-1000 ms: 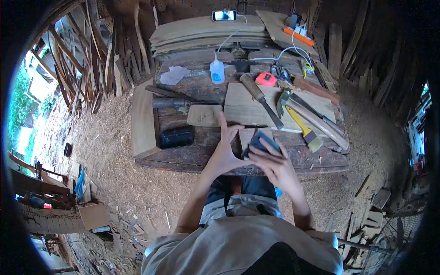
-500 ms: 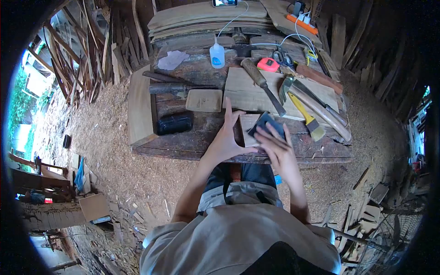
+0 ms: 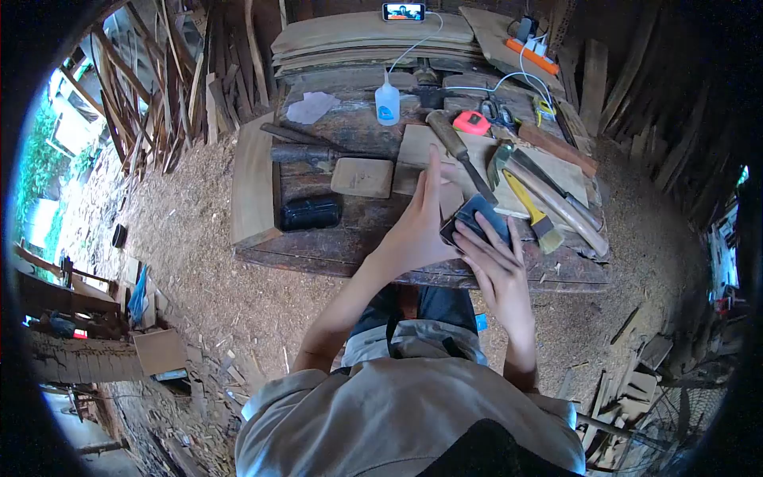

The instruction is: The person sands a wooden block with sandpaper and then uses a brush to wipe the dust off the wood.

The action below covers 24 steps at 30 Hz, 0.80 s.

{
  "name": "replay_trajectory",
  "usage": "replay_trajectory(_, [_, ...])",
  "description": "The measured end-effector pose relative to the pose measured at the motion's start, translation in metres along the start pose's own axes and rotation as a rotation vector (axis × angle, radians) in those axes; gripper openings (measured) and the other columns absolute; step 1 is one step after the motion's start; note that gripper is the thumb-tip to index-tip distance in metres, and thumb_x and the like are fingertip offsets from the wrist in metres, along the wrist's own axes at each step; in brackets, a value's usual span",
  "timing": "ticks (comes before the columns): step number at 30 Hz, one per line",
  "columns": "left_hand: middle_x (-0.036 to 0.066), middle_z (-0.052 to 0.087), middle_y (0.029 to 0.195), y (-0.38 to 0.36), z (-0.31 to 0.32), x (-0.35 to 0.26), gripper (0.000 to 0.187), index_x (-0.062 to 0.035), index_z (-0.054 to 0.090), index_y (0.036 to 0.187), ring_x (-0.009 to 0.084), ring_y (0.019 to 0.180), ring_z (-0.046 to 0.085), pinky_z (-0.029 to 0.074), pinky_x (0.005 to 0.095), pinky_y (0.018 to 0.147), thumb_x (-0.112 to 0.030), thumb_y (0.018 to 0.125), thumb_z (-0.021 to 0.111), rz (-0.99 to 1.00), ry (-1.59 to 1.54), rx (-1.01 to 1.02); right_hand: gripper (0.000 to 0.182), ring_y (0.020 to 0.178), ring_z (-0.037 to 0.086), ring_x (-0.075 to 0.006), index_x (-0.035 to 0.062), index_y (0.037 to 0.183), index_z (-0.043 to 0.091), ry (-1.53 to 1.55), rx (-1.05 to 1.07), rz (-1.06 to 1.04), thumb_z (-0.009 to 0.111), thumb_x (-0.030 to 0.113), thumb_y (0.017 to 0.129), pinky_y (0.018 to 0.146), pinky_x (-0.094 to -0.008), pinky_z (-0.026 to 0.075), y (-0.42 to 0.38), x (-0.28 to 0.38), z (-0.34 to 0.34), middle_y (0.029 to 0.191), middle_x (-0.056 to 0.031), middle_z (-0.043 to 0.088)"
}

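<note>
My left hand (image 3: 415,230) is braced around a small pale wooden block (image 3: 451,196) near the front edge of the workbench. Its index finger points away from me, while the thumb side lies against the dark pad. My right hand (image 3: 497,266) presses with fingers stretched over this flat dark pad (image 3: 479,216), which looks like a sandpaper-covered block. The pad covers part of the wooden block. Just beyond it lie a wood-handled chisel (image 3: 462,155) and a yellow-handled brush (image 3: 528,203).
Around the workbench (image 3: 358,266) top are a rounded wooden piece (image 3: 362,177), a black case (image 3: 311,214), a glue-like bottle (image 3: 387,105), a red tape measure (image 3: 471,122) and a hammer (image 3: 548,195). An orange power strip (image 3: 532,56) and a phone (image 3: 403,12) sit at the back.
My left hand has shifted right, closer to the right hand, and the wooden block is more covered. The dark pad has turned slightly under my right fingers. The whole view has moved a little.
</note>
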<state>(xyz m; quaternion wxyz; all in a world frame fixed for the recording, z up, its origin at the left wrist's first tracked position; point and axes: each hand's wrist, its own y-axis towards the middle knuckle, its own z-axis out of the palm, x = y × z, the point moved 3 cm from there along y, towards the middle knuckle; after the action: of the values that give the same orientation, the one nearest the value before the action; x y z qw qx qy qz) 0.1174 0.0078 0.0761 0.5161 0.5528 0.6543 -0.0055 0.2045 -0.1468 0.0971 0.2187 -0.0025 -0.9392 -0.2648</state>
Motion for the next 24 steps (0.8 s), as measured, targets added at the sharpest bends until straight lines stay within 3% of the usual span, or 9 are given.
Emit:
replay_trajectory(10, [0.023,0.038,0.139,-0.014,0.015,0.019,0.156,-0.0045,-0.031,0.148,0.0329,0.127,0.046,0.038,0.0402,0.109,-0.018,0.055,0.094,0.040,-0.144,-0.157,0.037,0.135,0.049,-0.0259,0.0113,0.122,0.067,-0.160,0.004,-0.049,0.062,0.012,0.085,0.119,-0.0541,0.019,0.035,-0.015,0.009,0.133,-0.0057,0.062])
replay_trajectory(12, [0.022,0.038,0.139,-0.020,0.017,0.027,0.158,-0.0085,-0.033,0.148,0.0320,0.128,0.046,0.037,0.0398,0.109,-0.016,0.055,0.094,-0.075,-0.327,-0.170,0.038,0.135,0.049,-0.0248,0.0121,0.120,0.068,-0.116,0.054,-0.092,0.063,0.011,0.082,0.119,-0.0543,0.021,0.024,-0.004,0.008,0.131,-0.0052,0.064])
replay_trajectory(15, [0.022,0.041,0.137,-0.021,0.022,0.034,0.158,-0.0095,-0.033,0.148,0.0315,0.127,0.047,0.037,0.0398,0.109,-0.015,0.055,0.094,-0.082,-0.320,-0.120,0.038,0.135,0.049,-0.0242,0.0121,0.120,0.068,-0.039,0.094,-0.061,0.063,0.009,0.083,0.118,-0.0543,0.022,0.007,-0.003,-0.006,0.130,-0.0040,0.065])
replay_trajectory(17, [0.019,0.041,0.139,-0.021,0.022,0.032,0.160,-0.0122,-0.035,0.147,0.0316,0.130,0.046,0.031,0.0421,0.113,-0.015,0.056,0.096,-0.128,-0.361,-0.065,0.030,0.131,0.054,-0.0254,0.0094,0.117,0.069,0.019,0.040,0.006,0.061,0.007,0.087,0.118,-0.0532,0.024,0.003,-0.025,-0.020,0.128,-0.0049,0.066])
replay_trajectory(19, [0.022,0.045,0.136,-0.022,0.021,0.028,0.160,-0.0091,-0.035,0.146,0.0319,0.128,0.048,0.034,0.0405,0.111,-0.020,0.057,0.097,-0.116,-0.290,-0.064,0.025,0.127,0.056,-0.0290,0.0059,0.114,0.070,-0.017,-0.117,0.145,0.056,0.018,0.098,0.115,-0.0516,0.028,0.009,-0.058,-0.034,0.125,-0.0092,0.067])
replay_trajectory(20, [0.023,0.042,0.138,-0.025,0.021,0.029,0.156,-0.0075,-0.025,0.151,0.0313,0.130,0.046,0.034,0.0419,0.112,-0.025,0.057,0.098,-0.135,-0.346,-0.091,0.024,0.124,0.057,-0.0308,0.0042,0.114,0.069,-0.093,-0.180,0.168,0.056,0.017,0.098,0.112,-0.0498,0.033,0.011,-0.083,-0.039,0.124,-0.0117,0.067])
replay_trajectory(21, [0.023,0.042,0.138,-0.027,0.019,0.028,0.156,-0.0075,-0.025,0.151,0.0313,0.130,0.046,0.034,0.0419,0.112,-0.025,0.057,0.098,-0.131,-0.349,-0.083,0.024,0.122,0.059,-0.0326,0.0025,0.113,0.069,-0.170,-0.244,0.190,0.057,0.015,0.098,0.110,-0.0480,0.037,0.013,-0.112,-0.043,0.122,-0.0141,0.067])
replay_trajectory(23, [0.021,0.040,0.140,-0.031,0.012,0.029,0.139,-0.0056,0.003,0.156,0.0312,0.132,0.043,0.034,0.0418,0.112,-0.027,0.057,0.097,-0.157,-0.128,-0.030,0.024,0.117,0.060,-0.0359,-0.0001,0.113,0.068,-0.247,-0.311,0.303,0.061,0.014,0.095,0.103,-0.0431,0.043,0.019,-0.170,-0.046,0.117,-0.0189,0.068])
replay_trajectory(24, [0.021,0.040,0.140,-0.033,0.009,0.032,0.139,-0.0056,0.003,0.156,0.0312,0.132,0.043,0.034,0.0418,0.112,-0.027,0.057,0.097,-0.151,-0.130,-0.028,0.024,0.117,0.060,-0.0359,-0.0001,0.113,0.068,-0.251,-0.316,0.304,0.061,0.014,0.095,0.103,-0.0431,0.043,0.021,-0.189,-0.047,0.117,-0.0189,0.068])
